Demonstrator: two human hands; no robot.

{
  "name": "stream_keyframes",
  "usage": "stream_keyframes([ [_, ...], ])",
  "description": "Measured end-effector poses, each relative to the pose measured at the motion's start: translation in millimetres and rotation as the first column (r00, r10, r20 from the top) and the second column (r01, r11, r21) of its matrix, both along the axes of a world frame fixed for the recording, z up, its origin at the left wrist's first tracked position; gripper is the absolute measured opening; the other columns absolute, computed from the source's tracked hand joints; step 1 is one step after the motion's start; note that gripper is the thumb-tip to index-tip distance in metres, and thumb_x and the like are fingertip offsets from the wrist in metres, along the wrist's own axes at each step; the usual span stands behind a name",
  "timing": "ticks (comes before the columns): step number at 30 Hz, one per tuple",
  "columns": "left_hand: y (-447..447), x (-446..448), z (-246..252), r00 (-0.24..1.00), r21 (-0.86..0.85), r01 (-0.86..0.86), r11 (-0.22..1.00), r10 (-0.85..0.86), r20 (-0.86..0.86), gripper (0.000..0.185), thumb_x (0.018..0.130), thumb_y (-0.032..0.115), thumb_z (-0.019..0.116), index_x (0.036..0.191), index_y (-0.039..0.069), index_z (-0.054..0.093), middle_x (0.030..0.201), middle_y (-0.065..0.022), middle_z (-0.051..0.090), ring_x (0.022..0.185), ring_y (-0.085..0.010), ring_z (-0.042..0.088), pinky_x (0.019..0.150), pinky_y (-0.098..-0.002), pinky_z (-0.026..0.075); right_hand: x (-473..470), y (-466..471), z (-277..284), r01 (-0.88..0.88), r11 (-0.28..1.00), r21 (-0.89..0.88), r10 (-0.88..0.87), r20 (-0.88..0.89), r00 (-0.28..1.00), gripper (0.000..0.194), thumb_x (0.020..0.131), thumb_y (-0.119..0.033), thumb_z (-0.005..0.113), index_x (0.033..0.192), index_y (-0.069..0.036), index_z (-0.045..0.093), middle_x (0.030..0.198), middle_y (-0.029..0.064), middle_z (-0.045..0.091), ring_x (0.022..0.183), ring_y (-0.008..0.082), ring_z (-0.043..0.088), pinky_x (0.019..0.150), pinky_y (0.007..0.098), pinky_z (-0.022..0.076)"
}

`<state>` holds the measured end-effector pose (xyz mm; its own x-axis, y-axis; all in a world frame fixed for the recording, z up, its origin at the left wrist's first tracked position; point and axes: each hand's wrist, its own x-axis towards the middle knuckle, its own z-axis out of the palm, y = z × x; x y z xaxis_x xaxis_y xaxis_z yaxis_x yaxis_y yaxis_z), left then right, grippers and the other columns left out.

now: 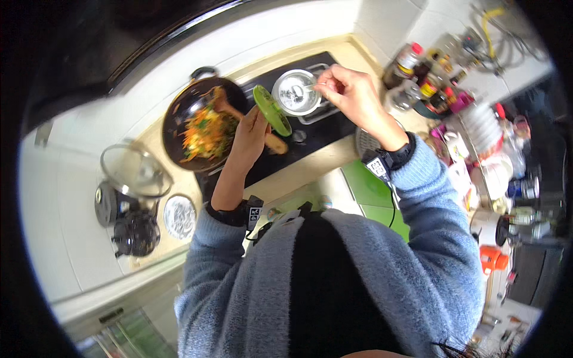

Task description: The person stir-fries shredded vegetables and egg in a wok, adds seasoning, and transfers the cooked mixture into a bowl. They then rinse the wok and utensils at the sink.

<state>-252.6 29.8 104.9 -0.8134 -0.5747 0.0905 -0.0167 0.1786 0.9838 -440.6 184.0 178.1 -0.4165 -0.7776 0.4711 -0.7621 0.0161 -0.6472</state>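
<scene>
My left hand [250,136] grips a round green lid [271,111], which is tilted on edge. A wooden spatula [233,109] passes beneath that hand, its blade in the wok; whether my fingers touch it I cannot tell. Between finger and thumb, my right hand [347,89] pinches the thin handle of a small spoon [317,85] over a round silvery container [293,104]. Something pale shows inside this container, blurred by glare. To the left, a dark wok [172,129] holds shredded orange, yellow and green food [203,134].
The black gas hob [309,138] lies under the wok and container. A glass lid [134,172], a dark pot [138,235] and a foil-like round dish [180,217] stand left. Sauce bottles [405,65] and stacked plates [479,125] crowd the right.
</scene>
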Motion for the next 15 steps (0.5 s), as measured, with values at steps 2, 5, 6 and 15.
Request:
stream_keyframes([
  [2, 26.7, -50.1, -5.3, 0.994, 0.140, 0.064, 0.988, -0.075, 0.076, 0.035, 0.104, 0.031, 0.039, 0.084, 0.006, 0.054, 0.063, 0.0031, 0.045, 0.053, -0.0055, 0.040, 0.049, -0.0229, 0.033, -43.4, 38.9, -8.4, 0.115, 0.989, 0.095, -0.121, 0.049, 0.991, 0.020, 0.086, -0.020, 0.073, 0.093, -0.002, 0.068, 0.061, -0.0028, 0.053, 0.058, 0.0039, 0.047, 0.051, 0.0233, 0.0378],
  [5, 75.8, -126.5, -30.3, 0.954, 0.330, 0.178, 0.927, -0.245, 0.173, 0.046, 0.101, 0.044, 0.041, 0.074, 0.008, 0.050, 0.057, 0.0006, 0.048, 0.045, -0.0093, 0.043, 0.045, -0.0240, 0.034, -100.7, 128.5, -14.5, 0.389, 0.886, -0.254, -0.407, -0.022, 0.913, 0.022, 0.091, -0.024, 0.069, 0.099, -0.004, 0.070, 0.063, -0.0028, 0.055, 0.059, 0.0040, 0.049, 0.052, 0.0232, 0.0389],
  [6, 94.3, -151.3, -41.9, 0.929, 0.416, 0.184, 0.890, -0.296, 0.223, 0.048, 0.100, 0.047, 0.042, 0.073, 0.008, 0.051, 0.056, 0.0001, 0.048, 0.044, -0.0096, 0.043, 0.044, -0.0241, 0.034, -116.0, 167.6, -13.2, 0.543, 0.812, -0.214, -0.545, 0.053, 0.836, 0.022, 0.092, -0.023, 0.067, 0.099, -0.003, 0.070, 0.064, -0.0027, 0.056, 0.059, 0.0040, 0.050, 0.052, 0.0226, 0.0390],
  [15, 283.4, -342.0, -166.3, 0.821, 0.707, 0.207, 0.676, -0.513, 0.251, 0.050, 0.097, 0.053, 0.037, 0.095, 0.007, 0.053, 0.078, -0.0118, 0.064, 0.055, -0.0145, 0.054, 0.052, -0.0278, 0.047, -101.1, 401.7, -45.1, 0.844, 0.531, 0.073, -0.837, 0.202, 0.508, 0.021, 0.096, -0.019, 0.061, 0.090, 0.000, 0.068, 0.064, -0.0012, 0.056, 0.056, 0.0045, 0.049, 0.051, 0.0218, 0.0391],
])
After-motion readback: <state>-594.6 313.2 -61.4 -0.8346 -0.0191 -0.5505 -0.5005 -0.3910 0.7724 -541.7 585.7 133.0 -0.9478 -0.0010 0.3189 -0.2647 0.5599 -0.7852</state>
